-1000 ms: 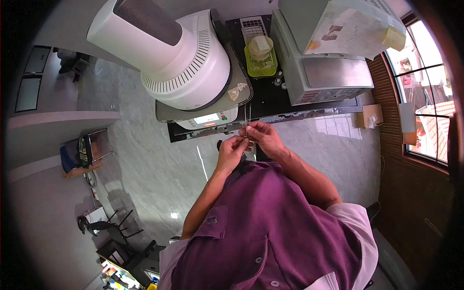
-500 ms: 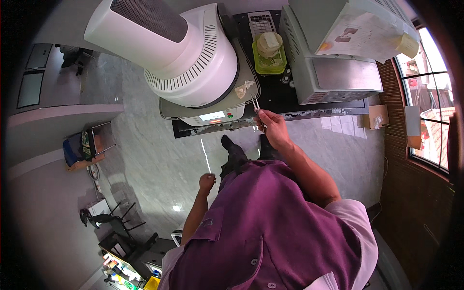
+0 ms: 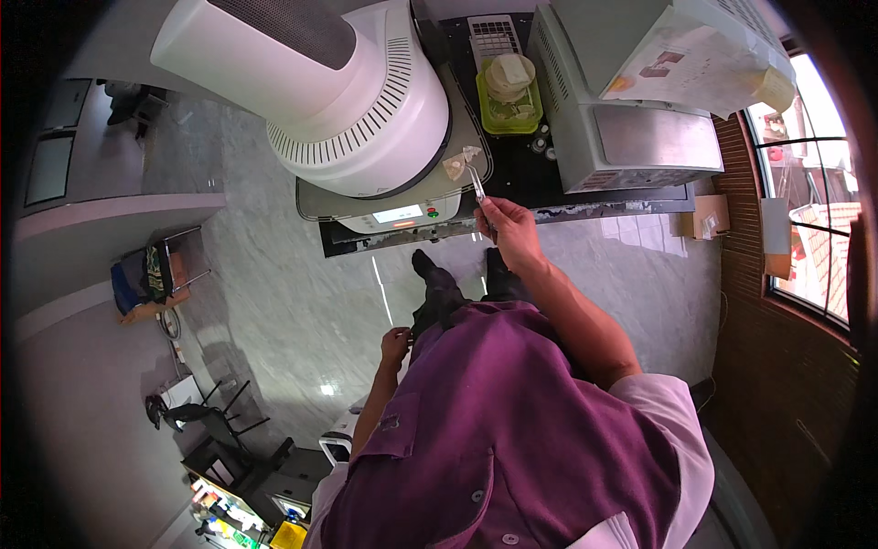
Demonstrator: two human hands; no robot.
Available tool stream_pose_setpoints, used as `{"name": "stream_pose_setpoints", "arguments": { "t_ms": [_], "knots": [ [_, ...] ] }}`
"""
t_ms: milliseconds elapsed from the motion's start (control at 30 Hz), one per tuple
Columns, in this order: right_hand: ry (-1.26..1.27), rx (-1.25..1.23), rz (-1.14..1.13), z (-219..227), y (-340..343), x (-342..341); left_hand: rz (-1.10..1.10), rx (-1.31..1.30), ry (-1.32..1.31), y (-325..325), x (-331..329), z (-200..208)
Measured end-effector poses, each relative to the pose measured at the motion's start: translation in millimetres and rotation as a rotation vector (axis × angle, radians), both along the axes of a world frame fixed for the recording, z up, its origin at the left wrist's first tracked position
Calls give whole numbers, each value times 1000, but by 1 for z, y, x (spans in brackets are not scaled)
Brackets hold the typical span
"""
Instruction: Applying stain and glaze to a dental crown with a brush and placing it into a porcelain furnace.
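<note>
My right hand [image 3: 512, 229] is closed on a pair of metal tweezers [image 3: 476, 186] over the front edge of the counter. The tweezers' tips point away from me and are at the small beige piece [image 3: 455, 166] on the grey base of a large white machine [image 3: 366, 128]. Whether they grip it is too small to tell. A second whitish piece [image 3: 471, 153] lies just beyond. Down at my left side hangs my left hand [image 3: 396, 345], fingers curled in, with nothing visible in it. The machine's front panel [image 3: 399, 216] has a lit screen and small coloured buttons.
On the black counter stands a yellow-green basket [image 3: 512, 124] with a stack of round pale discs [image 3: 509, 77]. A white keyboard [image 3: 495, 38] lies behind it. Small metal cylinders [image 3: 539, 145] stand beside a grey box-shaped machine [image 3: 640, 146]. A cardboard box [image 3: 709, 218] is at the right.
My right hand has moved slightly left and away from me, bringing the tweezers' tips to the beige piece. My left hand still hangs at my side.
</note>
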State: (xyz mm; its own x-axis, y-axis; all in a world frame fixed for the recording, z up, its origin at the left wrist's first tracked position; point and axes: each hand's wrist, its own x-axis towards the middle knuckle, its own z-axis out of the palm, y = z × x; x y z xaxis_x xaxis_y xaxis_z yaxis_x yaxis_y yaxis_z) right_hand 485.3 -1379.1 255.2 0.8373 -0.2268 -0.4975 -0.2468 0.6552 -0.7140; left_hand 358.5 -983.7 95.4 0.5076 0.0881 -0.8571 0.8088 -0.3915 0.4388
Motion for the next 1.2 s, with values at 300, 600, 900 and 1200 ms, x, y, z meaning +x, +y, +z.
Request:
{"name": "stream_pose_setpoints", "arguments": {
  "t_ms": [300,600,900,1200],
  "knots": [
    [42,-46,-15,6,-1,-1,-3,28,-55,-5,15,2],
    [5,-62,28,2,-2,0,-74,101,67,2,-8,2],
    [22,-43,-6,5,2,2,7,33,20,4,-6,-5],
    [17,-36,-16,-1,1,3,36,10,30,8,-6,-14]
  ]
}}
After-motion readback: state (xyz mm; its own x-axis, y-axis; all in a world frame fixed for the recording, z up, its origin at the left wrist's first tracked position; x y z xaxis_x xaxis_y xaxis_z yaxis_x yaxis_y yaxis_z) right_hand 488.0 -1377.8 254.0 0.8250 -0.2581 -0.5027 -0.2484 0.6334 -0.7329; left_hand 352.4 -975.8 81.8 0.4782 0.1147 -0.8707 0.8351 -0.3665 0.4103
